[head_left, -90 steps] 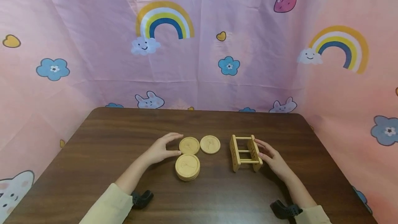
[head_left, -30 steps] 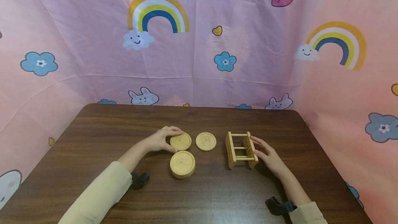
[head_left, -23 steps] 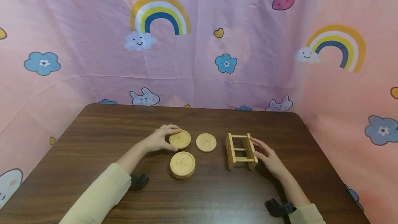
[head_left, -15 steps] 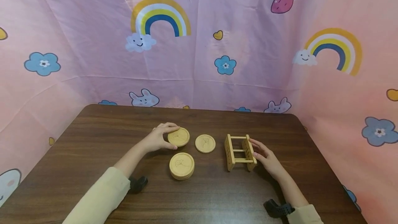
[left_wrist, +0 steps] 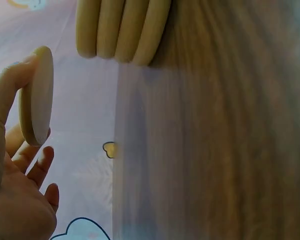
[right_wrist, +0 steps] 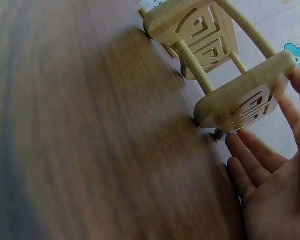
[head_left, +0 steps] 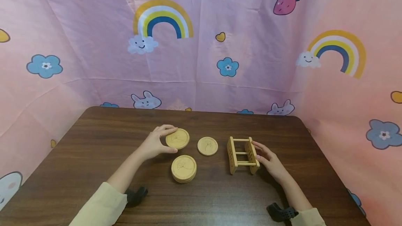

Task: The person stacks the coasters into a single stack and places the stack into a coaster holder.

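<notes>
My left hand [head_left: 155,144] pinches a round wooden coaster [head_left: 177,138] with an engraved line drawing, thumb and fingertips on its rim. The left wrist view shows this coaster [left_wrist: 42,97] edge-on, apart from the stack. That stack of several matching coasters [head_left: 184,167] sits on the table just nearer to me. One more coaster [head_left: 207,146] lies flat to the right of the held one. Further right stands a small wooden coaster rack [head_left: 242,163] with crossbars and cut-out side panels. My right hand [head_left: 270,159] rests against its right panel [right_wrist: 250,95], fingers mostly extended.
Everything is on a dark wood-grain table [head_left: 220,198] with rounded far corners. A printed cloth [head_left: 201,48] with rainbows and flowers hangs behind and at both sides. Each wrist wears a black strap device, the left one [head_left: 136,196] close over the tabletop.
My left hand has closed on the coaster behind the stack and moved it slightly left and away from the stack. The right hand stays at the rack. The head view has shifted a little.
</notes>
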The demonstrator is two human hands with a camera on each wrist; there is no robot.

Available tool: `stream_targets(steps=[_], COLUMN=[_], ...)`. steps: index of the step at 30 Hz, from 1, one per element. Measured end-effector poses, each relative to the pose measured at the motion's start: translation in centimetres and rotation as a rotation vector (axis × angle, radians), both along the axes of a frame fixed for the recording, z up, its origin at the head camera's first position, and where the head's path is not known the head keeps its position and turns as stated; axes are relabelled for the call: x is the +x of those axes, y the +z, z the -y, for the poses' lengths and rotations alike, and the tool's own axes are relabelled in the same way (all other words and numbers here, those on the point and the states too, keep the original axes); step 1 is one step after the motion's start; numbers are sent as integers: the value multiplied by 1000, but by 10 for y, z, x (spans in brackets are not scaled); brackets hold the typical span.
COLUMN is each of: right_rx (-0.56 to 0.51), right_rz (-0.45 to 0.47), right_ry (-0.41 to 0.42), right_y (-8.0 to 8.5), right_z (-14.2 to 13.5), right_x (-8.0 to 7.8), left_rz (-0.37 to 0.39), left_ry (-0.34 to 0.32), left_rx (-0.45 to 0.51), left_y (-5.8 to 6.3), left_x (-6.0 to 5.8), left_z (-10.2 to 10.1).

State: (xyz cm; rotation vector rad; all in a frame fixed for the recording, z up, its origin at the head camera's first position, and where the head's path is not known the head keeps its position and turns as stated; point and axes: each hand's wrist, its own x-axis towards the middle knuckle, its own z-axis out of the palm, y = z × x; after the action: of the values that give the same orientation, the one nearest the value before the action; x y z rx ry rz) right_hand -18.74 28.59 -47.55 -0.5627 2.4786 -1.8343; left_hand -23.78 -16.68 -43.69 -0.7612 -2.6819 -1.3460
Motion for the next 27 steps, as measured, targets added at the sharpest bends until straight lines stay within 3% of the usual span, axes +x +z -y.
stream_targets(steps=[12, 27], right_rx=[-4, 10], right_rz=[4, 16], right_ry=[0, -1], right_y=[0, -2], right_z=[0, -3], right_x=[0, -3], left_rz=[53, 45], left_ry=[11, -38], left_rx=[49, 58], left_y=[0, -8], left_x=[29, 49], left_z=[-6, -16])
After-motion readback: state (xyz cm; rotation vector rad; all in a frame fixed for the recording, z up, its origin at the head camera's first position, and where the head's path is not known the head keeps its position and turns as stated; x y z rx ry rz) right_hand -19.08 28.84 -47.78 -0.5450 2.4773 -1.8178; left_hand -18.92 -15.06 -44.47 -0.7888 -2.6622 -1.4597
